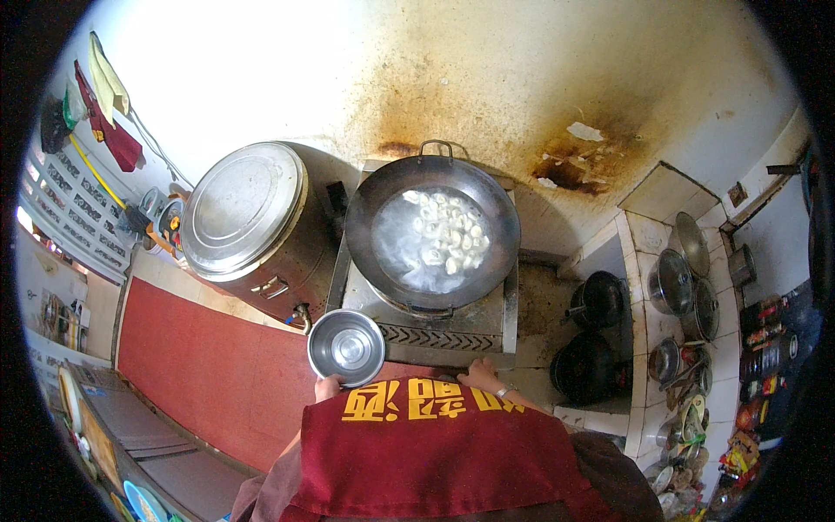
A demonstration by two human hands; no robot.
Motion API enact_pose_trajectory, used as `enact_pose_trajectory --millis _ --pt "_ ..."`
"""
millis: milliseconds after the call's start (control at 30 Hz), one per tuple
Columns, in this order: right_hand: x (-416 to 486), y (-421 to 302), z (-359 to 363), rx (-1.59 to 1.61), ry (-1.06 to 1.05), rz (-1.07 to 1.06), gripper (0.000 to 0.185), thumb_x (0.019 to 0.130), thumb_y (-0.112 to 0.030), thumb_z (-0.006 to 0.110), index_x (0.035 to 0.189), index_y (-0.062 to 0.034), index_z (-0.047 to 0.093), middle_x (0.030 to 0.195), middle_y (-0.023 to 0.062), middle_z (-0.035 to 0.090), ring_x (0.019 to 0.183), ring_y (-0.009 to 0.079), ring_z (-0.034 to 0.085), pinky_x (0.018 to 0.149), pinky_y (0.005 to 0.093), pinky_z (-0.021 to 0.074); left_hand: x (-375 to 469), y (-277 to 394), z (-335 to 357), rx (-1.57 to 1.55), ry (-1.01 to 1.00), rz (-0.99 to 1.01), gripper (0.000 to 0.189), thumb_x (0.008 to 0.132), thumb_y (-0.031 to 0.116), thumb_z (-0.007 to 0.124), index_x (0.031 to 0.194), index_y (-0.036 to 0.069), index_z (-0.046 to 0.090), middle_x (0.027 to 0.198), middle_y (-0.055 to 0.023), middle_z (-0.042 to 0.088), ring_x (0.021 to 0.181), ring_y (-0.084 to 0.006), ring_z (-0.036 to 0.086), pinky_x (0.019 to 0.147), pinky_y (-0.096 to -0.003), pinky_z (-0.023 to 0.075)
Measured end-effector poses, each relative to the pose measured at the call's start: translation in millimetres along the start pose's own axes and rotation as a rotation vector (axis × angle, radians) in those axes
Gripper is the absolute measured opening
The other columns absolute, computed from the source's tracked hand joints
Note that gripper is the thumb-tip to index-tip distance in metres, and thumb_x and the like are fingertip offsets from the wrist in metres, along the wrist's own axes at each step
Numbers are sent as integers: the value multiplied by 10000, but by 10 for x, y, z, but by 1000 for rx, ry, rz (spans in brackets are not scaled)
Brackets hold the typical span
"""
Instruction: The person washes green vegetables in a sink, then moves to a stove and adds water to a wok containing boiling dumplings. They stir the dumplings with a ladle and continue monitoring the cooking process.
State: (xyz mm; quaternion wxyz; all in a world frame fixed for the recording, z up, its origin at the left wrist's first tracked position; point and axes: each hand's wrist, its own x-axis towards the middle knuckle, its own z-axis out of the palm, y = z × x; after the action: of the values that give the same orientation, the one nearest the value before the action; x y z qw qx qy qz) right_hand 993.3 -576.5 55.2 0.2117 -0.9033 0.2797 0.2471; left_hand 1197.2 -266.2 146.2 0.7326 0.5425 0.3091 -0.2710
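Observation:
My left hand (328,387) grips the near rim of a stainless steel bowl (346,348), which has nothing visible in it. The bowl is beside the near left corner of a steel stove (417,335). My right hand (479,376) rests near the stove's front edge, its fingers partly hidden behind the apron; whether it holds anything cannot be told. On the stove sits a large black wok (502,241) with two loop handles. Pale dumplings (455,228) float in its steaming water, mostly on the right side.
A big lidded metal boiler (248,209) with a tap (302,316) stands left of the stove. Dark pans (600,299) sit in a recess at the right, beside a tiled counter (642,385) with pots and lids. A red mat (215,365) covers floor at the left.

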Motion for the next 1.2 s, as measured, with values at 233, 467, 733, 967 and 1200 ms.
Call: enact_pose_trajectory --millis 233,467,733,967,1200 --pt "-202 -216 -277 34 -35 64 723 767 -518 603 1071 136 549 1088 330 542 1089 453 453 928 474 397 85 27 -102 237 13 -1 452 699 -122 499 1131 15 503 915 -152 597 734 -274 625 603 -383 507" --pt "-340 -154 -350 316 -6 100 427 809 -403 604 955 -5 655 1054 219 605 1078 363 504 890 463 428 726 -202 -462 363 36 30 360 713 -38 581 1070 7 576 957 -145 621 779 -253 620 640 -391 496" --pt "-838 26 185 455 311 414 287 789 -292 642 753 -15 704 830 209 658 881 353 597 814 438 470 770 -110 -368 332 -140 -121 318 748 -10 567 1065 -3 591 989 -151 622 846 -264 618 699 -415 506" --pt "-1672 404 227 779 577 727 369 763 -345 686 753 24 683 763 199 658 710 310 640 679 395 491 880 -65 -215 327 -182 -203 299 775 -10 534 1072 -10 572 1007 -150 611 881 -273 609 736 -442 512" --pt "-2238 2090 14 1406 810 1123 526 789 -379 680 967 105 574 800 169 620 670 247 551 627 402 446 726 -94 -128 178 -139 -203 282 803 -9 502 1079 -18 553 1025 -149 600 916 -281 601 773 -469 517"
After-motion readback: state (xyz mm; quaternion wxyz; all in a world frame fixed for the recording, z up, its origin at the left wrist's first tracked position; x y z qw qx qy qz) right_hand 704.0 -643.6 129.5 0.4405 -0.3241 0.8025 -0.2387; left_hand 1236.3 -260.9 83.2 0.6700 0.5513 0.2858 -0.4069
